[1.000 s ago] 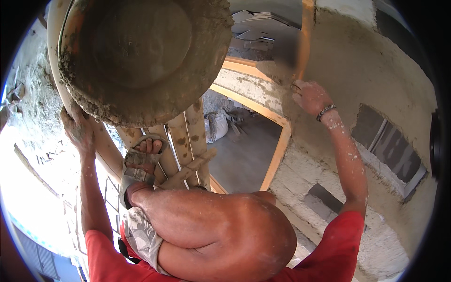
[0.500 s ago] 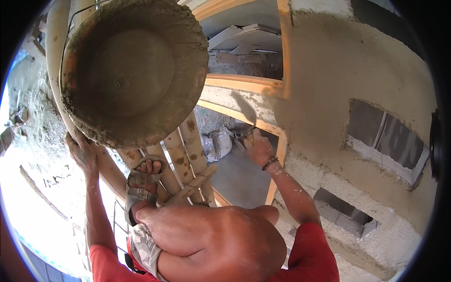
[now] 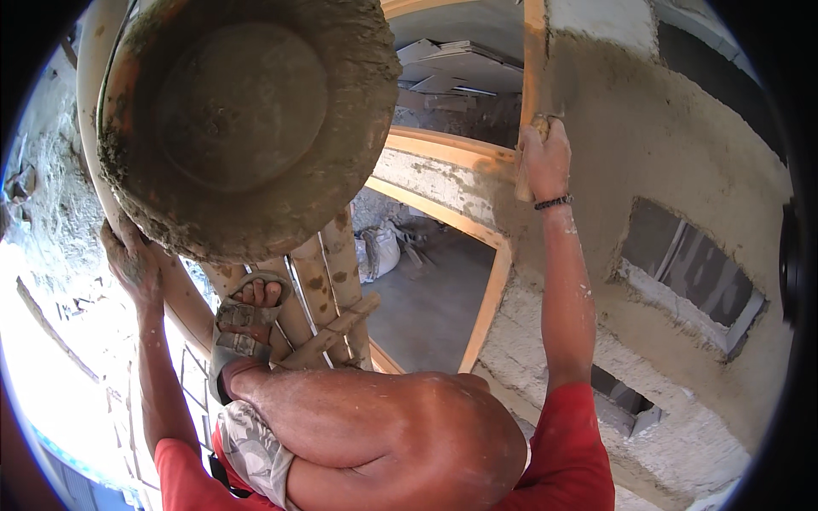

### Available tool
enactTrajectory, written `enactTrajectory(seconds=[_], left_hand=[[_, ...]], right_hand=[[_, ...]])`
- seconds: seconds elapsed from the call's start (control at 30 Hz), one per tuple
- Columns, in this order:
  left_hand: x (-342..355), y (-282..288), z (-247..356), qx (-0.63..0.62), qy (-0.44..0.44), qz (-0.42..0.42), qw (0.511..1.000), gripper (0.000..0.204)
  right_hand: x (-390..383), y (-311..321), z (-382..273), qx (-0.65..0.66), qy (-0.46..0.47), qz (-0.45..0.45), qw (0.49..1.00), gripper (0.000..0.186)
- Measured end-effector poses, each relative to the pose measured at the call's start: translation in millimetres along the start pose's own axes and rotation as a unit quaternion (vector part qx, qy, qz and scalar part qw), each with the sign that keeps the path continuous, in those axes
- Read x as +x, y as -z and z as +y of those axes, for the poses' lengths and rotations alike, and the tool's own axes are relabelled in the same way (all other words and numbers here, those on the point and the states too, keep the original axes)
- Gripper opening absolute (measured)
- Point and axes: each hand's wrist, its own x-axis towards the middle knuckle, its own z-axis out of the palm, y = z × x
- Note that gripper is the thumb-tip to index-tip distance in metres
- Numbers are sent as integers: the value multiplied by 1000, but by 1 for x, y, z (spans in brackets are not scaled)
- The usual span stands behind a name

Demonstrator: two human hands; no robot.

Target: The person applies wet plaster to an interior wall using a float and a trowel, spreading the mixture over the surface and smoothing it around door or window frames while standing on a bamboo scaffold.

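Observation:
My left hand (image 3: 134,264) is closed round a thick bamboo pole (image 3: 183,294) at the left, below a large round bucket (image 3: 247,102). Mortar coats the bucket's inside and rim. My right hand (image 3: 545,162) grips a trowel by its wooden handle (image 3: 540,126). It is up at the orange wooden frame (image 3: 533,51), where the frame meets the plastered wall (image 3: 630,128). The trowel's blade is mostly hidden by the hand and seen nearly edge-on.
My sandalled foot (image 3: 251,311) rests on bamboo poles (image 3: 319,281), with a short wooden piece (image 3: 336,328) across them. Framed openings show a floor below, with a white sack (image 3: 381,253) and stacked boards (image 3: 460,64). Rectangular openings (image 3: 690,272) cut the wall at right.
My right hand has moved up and right with the trowel, from over the lower framed opening to the wall beside the upper frame. My left hand stays on the pole.

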Motion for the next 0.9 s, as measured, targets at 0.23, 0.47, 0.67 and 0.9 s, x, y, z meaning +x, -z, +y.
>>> enactTrajectory(seconds=[0.23, 0.47, 0.67, 0.9], left_hand=[[-1, 2, -4, 12, 34, -12, 999, 50], [-1, -1, -2, 3, -5, 12, 1000, 49], [0, -1, -9, 6, -19, 13, 1000, 48], [1, 1, -5, 14, -25, 12, 1000, 46]], right_hand=[[17, -11, -7, 18, -51, -31, 998, 40], [20, -14, -3, 45, -73, -34, 996, 37], [19, -18, -5, 22, -86, -35, 995, 37], [27, -34, 14, -28, -46, -17, 998, 39]])
